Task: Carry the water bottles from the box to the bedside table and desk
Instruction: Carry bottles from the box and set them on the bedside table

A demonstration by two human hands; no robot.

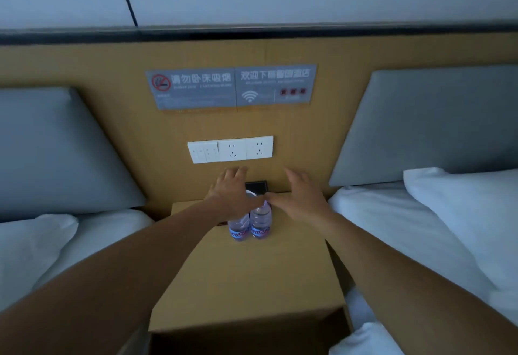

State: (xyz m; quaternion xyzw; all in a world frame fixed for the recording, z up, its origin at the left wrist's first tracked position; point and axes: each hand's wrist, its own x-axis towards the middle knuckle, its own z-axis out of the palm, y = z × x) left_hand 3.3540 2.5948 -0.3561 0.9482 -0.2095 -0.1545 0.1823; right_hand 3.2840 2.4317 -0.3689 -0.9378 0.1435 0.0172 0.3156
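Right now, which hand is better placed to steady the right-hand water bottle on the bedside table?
Right, probably. The right hand is open with its thumb by the top of the right-hand water bottle; the left hand is over the left-hand water bottle beside it and would have to cross.

Grey wall signs (231, 88) above white socket panel (230, 148); white pillow (465, 203) right.

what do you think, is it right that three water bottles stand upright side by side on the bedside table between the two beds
Not quite: the head view shows two water bottles, not three. They do stand upright side by side on the bedside table between the two beds.
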